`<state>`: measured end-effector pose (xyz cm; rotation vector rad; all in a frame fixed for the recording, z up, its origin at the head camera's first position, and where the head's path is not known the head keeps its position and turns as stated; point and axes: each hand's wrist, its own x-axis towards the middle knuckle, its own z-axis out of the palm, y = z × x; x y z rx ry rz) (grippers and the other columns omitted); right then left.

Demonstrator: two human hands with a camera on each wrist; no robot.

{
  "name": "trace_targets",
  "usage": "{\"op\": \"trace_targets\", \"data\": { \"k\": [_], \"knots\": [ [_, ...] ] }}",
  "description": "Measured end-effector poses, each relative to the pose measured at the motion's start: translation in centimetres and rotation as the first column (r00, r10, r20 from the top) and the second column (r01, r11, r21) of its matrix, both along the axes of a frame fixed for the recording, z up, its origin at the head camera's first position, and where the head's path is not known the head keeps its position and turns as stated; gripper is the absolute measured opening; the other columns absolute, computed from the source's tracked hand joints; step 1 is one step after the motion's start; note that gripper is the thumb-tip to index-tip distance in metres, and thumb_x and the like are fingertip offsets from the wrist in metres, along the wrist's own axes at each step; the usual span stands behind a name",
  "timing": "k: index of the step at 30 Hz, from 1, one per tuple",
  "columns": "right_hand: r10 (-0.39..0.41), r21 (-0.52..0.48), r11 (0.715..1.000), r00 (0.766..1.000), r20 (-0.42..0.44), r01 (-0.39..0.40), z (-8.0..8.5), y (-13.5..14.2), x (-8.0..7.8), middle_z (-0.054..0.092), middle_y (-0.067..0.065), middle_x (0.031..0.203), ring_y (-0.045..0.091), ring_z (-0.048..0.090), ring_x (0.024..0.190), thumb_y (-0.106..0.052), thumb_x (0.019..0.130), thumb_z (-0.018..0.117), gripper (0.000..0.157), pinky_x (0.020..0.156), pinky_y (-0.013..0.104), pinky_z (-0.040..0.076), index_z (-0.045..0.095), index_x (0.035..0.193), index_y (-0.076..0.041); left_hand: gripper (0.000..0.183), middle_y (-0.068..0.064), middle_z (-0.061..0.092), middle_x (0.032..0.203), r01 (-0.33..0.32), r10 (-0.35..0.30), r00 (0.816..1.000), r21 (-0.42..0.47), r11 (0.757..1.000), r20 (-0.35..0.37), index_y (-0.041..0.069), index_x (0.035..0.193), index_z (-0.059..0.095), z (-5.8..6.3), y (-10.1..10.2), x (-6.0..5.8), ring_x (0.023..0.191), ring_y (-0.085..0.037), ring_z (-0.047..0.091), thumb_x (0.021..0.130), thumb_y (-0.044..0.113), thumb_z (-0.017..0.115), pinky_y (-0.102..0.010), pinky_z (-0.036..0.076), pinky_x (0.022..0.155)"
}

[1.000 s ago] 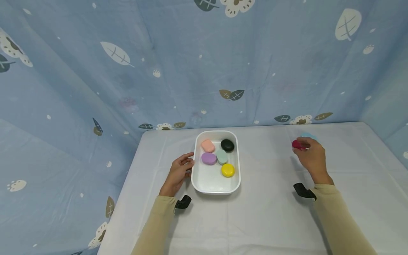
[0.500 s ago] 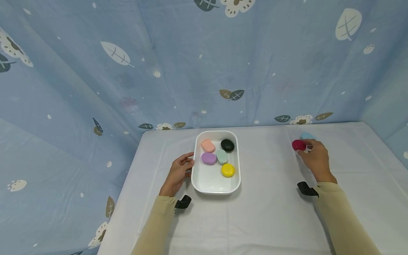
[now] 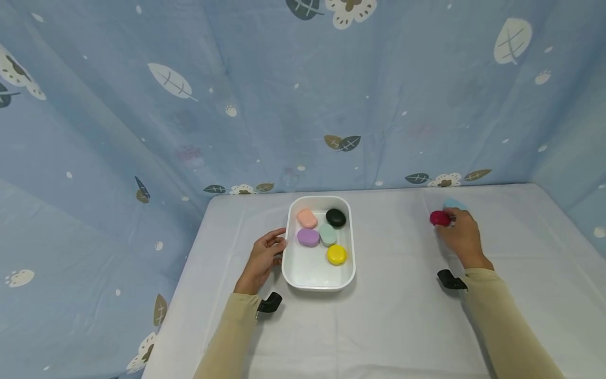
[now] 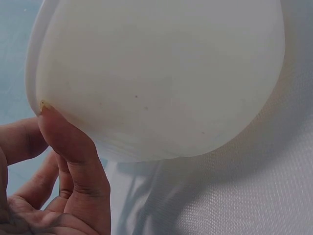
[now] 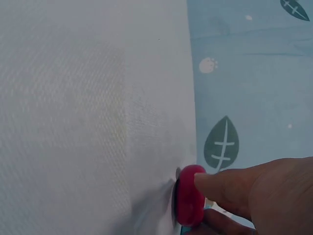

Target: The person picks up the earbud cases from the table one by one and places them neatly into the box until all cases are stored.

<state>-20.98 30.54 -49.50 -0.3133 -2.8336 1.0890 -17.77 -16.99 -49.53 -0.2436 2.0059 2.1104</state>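
A white tray holds a pink soap bar, a black one, a purple one, a pale green one and a yellow soap bar. My left hand touches the tray's left side; up close, its thumb presses the wall near the rim. Far to the right, my right hand pinches a red soap bar between thumb and fingers. In the right wrist view the red soap bar is very near the cloth; I cannot tell whether they touch. Just behind that hand lies a light blue soap bar, partly hidden.
A white cloth covers the table. Blue patterned curtain hangs along the back edge and both sides. A black camera mount sticks out from the left wrist, another black mount from the right.
My right hand has shifted slightly around the red soap bar, which shows more than a second ago and has barely moved. The left hand and the tray stay put; the head view has tilted slightly.
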Motion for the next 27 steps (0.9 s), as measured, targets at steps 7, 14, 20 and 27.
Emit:
{"op": "trace_targets", "data": {
  "k": [7, 14, 20, 27],
  "knots": [
    [0.009, 0.055, 0.998, 1.0, -0.018, -0.008, -0.4, -0.3, -0.2, 0.045, 0.044, 0.138, 0.059, 0.048, 0.125, 0.002, 0.096, 0.066, 0.051, 0.104, 0.07, 0.047, 0.05, 0.141, 0.021, 0.042, -0.012, 0.061, 0.114, -0.001, 0.001, 1.0, 0.001, 1.0, 0.001, 0.003, 0.148, 0.058, 0.0, 0.1, 0.0, 0.076, -0.013, 0.06, 0.107, 0.004, 0.06, -0.024, 0.052, 0.058],
    [0.04, 0.073, 0.997, 0.999, -0.019, -0.038, -0.4, -0.7, -0.3, 0.041, 0.046, 0.14, 0.063, 0.047, 0.126, 0.001, 0.097, 0.069, 0.047, 0.102, 0.072, 0.046, 0.054, 0.136, 0.022, 0.042, -0.012, 0.061, 0.114, 0.0, 0.0, 1.0, -0.002, 1.0, 0.002, 0.004, 0.149, 0.057, 0.0, 0.0, 0.0, 0.075, -0.013, 0.059, 0.107, 0.004, 0.06, -0.024, 0.051, 0.059],
    [0.047, 0.083, 0.995, 0.999, 0.005, -0.047, 0.0, -1.0, -0.2, 0.046, 0.044, 0.139, 0.06, 0.049, 0.126, 0.001, 0.097, 0.069, 0.048, 0.102, 0.07, 0.047, 0.054, 0.137, 0.023, 0.043, -0.012, 0.061, 0.113, 0.008, -0.008, 1.0, 0.007, 1.0, -0.002, 0.002, 0.15, 0.056, -0.2, -0.2, 0.0, 0.077, -0.013, 0.059, 0.107, 0.005, 0.061, -0.024, 0.052, 0.06],
    [0.037, 0.089, 0.995, 0.999, 0.022, -0.039, 0.2, -1.3, -0.2, 0.049, 0.043, 0.138, 0.059, 0.049, 0.127, 0.002, 0.097, 0.069, 0.049, 0.104, 0.07, 0.047, 0.053, 0.138, 0.022, 0.044, -0.012, 0.06, 0.116, 0.013, -0.013, 1.0, 0.006, 1.0, 0.002, 0.003, 0.15, 0.056, -0.1, -0.3, 0.1, 0.078, -0.013, 0.059, 0.107, 0.005, 0.061, -0.024, 0.052, 0.06]
  ]
}}
